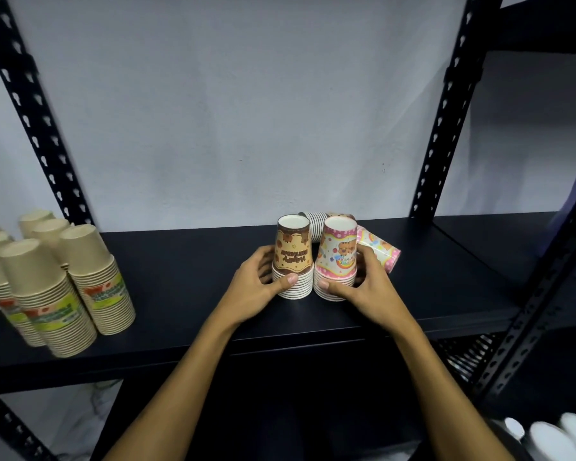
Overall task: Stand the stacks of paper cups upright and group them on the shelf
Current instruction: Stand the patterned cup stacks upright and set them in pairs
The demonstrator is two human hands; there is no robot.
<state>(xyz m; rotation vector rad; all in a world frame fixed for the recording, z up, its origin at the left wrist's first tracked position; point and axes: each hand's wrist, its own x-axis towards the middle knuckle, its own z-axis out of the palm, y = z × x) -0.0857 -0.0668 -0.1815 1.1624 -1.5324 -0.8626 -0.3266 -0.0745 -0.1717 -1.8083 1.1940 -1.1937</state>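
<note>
Two stacks of printed paper cups stand mouth-down side by side on the black shelf. My left hand wraps the brown stack at its lower rims. My right hand grips the pink stack the same way. The two stacks touch each other. Behind them a stack with white rims lies on its side, and another pink stack lies tipped over to the right, partly hidden by my right hand.
Several tall tan cup stacks stand grouped at the shelf's left end. Black slotted uprights frame the bay, with a second upright at the right. White cups show at the lower right corner. A pale wall backs the shelf.
</note>
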